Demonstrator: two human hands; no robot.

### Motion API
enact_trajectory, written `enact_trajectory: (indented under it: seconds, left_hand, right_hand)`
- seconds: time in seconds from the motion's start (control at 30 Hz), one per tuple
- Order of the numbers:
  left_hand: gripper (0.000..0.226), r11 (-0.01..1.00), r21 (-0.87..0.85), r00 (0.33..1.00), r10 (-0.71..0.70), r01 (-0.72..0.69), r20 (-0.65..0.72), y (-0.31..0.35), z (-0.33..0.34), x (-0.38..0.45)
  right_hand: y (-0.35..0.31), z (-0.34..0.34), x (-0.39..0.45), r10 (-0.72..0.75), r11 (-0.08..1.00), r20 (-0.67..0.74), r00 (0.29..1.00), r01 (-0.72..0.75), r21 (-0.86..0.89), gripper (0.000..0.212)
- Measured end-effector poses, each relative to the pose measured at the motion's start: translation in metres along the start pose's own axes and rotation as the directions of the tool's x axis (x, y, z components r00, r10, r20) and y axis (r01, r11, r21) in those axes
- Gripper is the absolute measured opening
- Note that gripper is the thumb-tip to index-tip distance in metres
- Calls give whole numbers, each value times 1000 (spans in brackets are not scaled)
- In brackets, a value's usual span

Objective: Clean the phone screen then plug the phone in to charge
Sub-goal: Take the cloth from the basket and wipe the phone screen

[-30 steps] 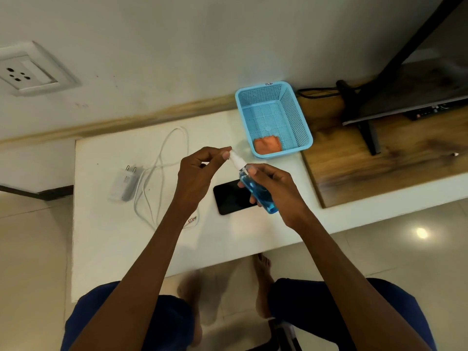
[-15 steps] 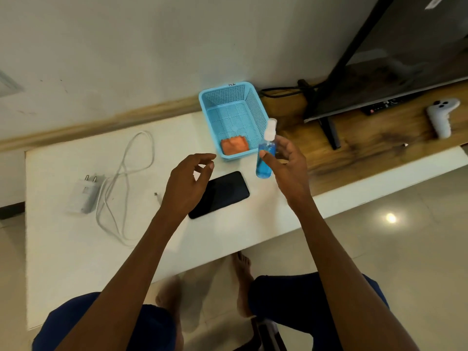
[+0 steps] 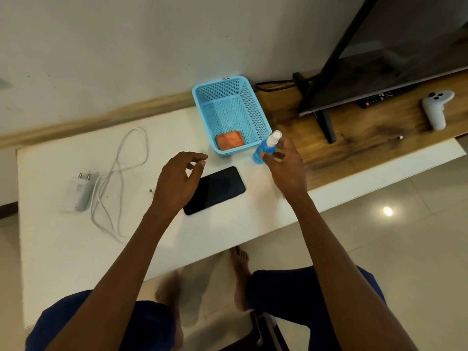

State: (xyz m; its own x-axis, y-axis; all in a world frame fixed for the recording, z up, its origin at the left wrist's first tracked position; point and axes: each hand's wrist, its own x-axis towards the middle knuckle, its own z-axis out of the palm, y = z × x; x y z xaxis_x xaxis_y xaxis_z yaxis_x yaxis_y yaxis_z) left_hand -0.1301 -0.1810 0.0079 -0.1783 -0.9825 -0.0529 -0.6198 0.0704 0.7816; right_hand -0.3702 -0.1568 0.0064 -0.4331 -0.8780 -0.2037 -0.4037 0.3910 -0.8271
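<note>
Now lower beside blue basket, spray bottle in right hand grip; left hand empty, fingers apart above phone, flat mid-tabletop.

No readable text

We can read nothing: a small dark mark on the far rim of the blue perforated plastic basket and faint print on the white charger plug are too small.

A white game controller lies beside the television.
</note>
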Motion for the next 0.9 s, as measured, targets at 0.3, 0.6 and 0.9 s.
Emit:
enact_trajectory:
  seconds: [0.3, 0.6, 0.9]
  left_hand:
    - [24, 998, 48, 999, 39, -39, -7, -10, -9, 2]
    - [35, 983, 114, 981, 154, -141, -117, -22, -23, 5]
    - [35, 988, 76, 981, 142, -133, -133, -32, -33, 6]
  right_hand:
    - [-8, -7, -9, -11, 1000, -89, 996, 10, -21, 66]
    - [-56, 23, -72, -313, 939, 42, 949, 316, -134, 17]
    - [-124, 62, 70, -115, 692, 405, 907, 366, -623, 31]
